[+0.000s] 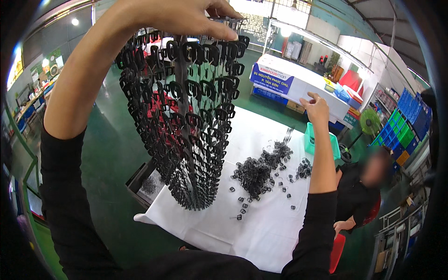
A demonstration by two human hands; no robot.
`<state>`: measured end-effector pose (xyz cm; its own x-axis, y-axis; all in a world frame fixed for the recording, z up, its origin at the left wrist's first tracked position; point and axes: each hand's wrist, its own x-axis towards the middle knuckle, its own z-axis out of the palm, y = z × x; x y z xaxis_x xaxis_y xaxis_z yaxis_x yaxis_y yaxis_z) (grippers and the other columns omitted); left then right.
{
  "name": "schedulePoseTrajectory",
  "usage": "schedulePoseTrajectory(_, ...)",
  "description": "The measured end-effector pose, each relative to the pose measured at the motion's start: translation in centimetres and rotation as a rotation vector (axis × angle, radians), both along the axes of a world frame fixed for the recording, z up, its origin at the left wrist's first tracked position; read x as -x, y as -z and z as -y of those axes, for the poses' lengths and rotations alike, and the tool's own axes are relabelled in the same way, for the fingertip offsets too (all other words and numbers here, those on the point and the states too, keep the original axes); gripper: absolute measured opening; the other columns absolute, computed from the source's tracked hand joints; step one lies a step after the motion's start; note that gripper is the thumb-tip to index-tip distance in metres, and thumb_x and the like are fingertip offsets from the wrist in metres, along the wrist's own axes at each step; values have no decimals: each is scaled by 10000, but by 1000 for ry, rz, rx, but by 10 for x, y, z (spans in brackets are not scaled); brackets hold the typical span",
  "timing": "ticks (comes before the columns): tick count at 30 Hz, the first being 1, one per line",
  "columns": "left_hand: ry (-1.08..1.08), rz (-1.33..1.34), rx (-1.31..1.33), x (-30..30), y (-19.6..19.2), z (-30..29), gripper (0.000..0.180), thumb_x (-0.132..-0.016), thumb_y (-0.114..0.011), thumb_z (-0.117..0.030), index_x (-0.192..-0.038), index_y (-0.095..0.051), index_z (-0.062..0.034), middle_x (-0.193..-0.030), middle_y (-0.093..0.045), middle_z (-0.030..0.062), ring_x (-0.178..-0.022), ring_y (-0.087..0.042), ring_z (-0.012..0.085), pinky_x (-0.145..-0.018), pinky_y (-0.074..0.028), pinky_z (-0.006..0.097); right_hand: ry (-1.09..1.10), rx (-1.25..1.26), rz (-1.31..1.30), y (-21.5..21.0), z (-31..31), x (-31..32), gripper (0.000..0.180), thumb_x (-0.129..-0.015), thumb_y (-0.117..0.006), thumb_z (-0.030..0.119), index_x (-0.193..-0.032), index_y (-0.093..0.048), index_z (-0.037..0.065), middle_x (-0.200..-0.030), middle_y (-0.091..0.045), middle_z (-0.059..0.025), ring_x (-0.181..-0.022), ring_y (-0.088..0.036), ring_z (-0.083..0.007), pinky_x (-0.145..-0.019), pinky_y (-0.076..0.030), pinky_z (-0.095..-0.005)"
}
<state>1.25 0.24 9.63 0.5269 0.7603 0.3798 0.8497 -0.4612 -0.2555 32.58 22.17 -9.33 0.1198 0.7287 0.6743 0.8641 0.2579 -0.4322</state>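
My left hand [205, 18] is closed on the top of a tall rack [184, 107], its thumb along the near top edge. Row upon row of small black looped plastic parts hang all over the rack, which narrows toward its bottom over the table. Off to the right, my right hand [316, 108] is raised with index finger and thumb apart, and nothing shows between them. Below it, loose black parts [254, 177] lie heaped on the white-covered table [219, 221], with single ones scattered around. A smaller cluster [304, 169] sits beside my right forearm.
A turquoise basket [335, 145] stands at the table's far right corner. By the left edge is a metal tray [150, 184] with small dark bits. One person [357, 186] sits at the right. Farther back are a white counter [305, 79], a green fan [370, 121] and stacked crates [401, 121].
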Motion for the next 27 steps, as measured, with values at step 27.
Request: schedulePoseTrajectory(27, 359, -28, 27, 16, -5, -18, 501, -911, -575, -334, -1253, -546, 30, -1214, -594, 228, -1123, -574, 326, -977, -446, 384, -989, -185, -554, -97, 88, 159, 178, -876, -621, 121, -938, -700, -25, -762, -677, -64, -680, -612, -111, -631, -475, -248)
